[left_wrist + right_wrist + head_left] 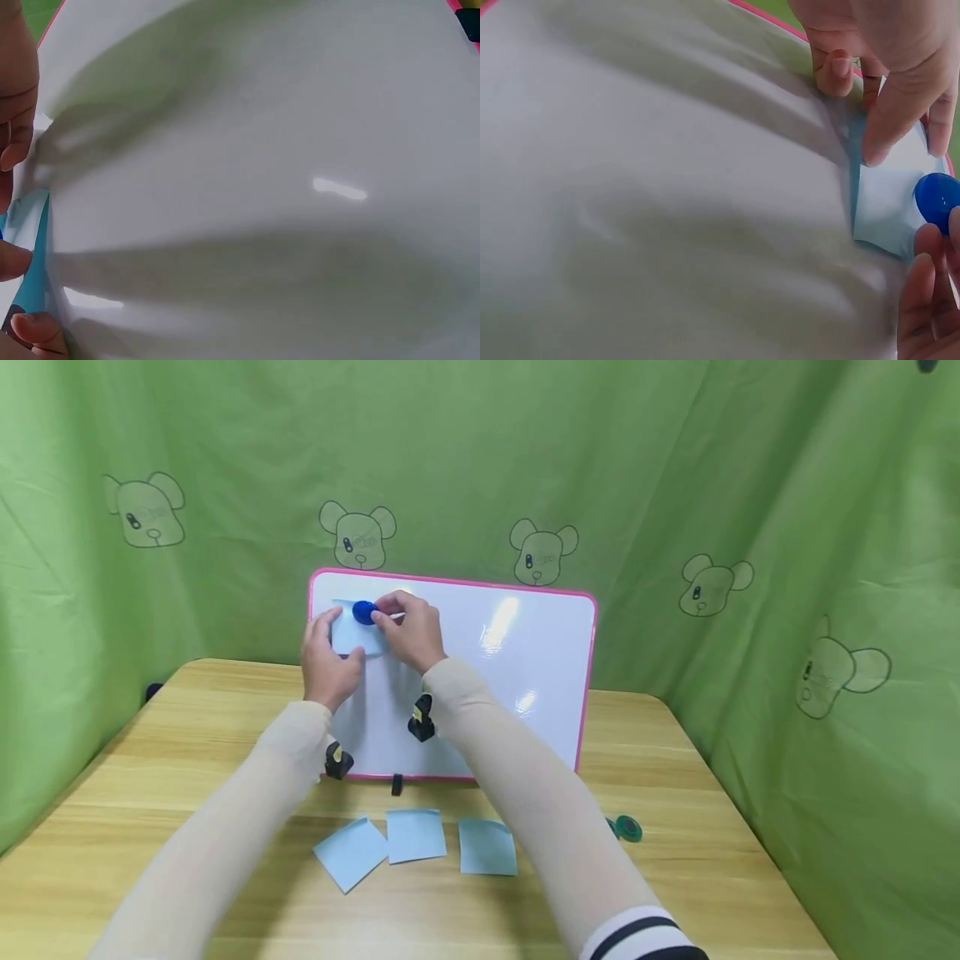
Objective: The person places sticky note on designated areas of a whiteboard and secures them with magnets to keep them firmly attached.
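Near the upper left of a pink-rimmed whiteboard [480, 693], my left hand [328, 662] holds a light blue sticky note [351, 635] against the surface. Its thumb is on the note's lower part, with a finger at the left edge, as the right wrist view [889, 199] also has it. My right hand [414, 633] pinches a round blue magnet [364, 612] between thumb and fingers, over the note's upper part. The note's lower edge lifts off the board in the left wrist view, where the right hand's fingers are partly cut off.
Three more blue sticky notes, left [351, 853], middle [416, 836] and right [487, 847], lie on the wooden table [697, 893] before the board. Green round magnets [628, 828] lie beyond the right forearm. A black foot [397, 785] supports the board. Green curtains [465, 460] surround the table.
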Available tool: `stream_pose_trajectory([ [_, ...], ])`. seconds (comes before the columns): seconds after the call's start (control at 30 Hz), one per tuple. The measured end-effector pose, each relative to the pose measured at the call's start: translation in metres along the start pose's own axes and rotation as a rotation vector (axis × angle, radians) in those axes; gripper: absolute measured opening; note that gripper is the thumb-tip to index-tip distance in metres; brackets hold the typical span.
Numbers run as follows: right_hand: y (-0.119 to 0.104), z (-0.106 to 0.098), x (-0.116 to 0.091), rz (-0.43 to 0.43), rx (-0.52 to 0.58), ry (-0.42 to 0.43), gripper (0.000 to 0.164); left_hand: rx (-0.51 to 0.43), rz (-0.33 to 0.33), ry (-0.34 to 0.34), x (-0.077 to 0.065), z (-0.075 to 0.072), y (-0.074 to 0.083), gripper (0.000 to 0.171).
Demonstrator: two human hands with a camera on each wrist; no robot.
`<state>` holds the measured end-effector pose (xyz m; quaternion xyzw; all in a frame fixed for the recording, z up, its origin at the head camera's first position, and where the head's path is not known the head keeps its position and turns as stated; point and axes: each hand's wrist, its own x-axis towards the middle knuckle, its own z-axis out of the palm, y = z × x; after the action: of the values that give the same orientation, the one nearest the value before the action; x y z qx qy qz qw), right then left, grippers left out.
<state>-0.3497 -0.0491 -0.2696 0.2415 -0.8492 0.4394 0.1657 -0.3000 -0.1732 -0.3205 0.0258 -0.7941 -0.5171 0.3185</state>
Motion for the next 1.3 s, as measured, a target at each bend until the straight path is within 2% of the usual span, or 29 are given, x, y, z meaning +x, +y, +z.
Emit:
stream_pose_trajectory([
  [0.43,-0.02,-0.002,0.011,0.027,-0.041,0.028,0.018,0.014,0.002,-0.014,0.003,0.0,0.001,0.067],
  [0.7,-0.019,-0.002,0.014,0.07,-0.121,0.052,0.017,0.006,0.002,-0.013,0.002,-0.001,0.002,0.068],
  [0.97,-0.023,0.0,0.013,0.132,-0.133,0.072,0.018,0.013,-0.011,-0.018,0.002,0.0,0.002,0.069],
  [1.3,-0.023,0.0,0.011,0.119,-0.152,0.076,0.017,0.015,-0.026,-0.017,0.001,0.0,0.003,0.07],
])
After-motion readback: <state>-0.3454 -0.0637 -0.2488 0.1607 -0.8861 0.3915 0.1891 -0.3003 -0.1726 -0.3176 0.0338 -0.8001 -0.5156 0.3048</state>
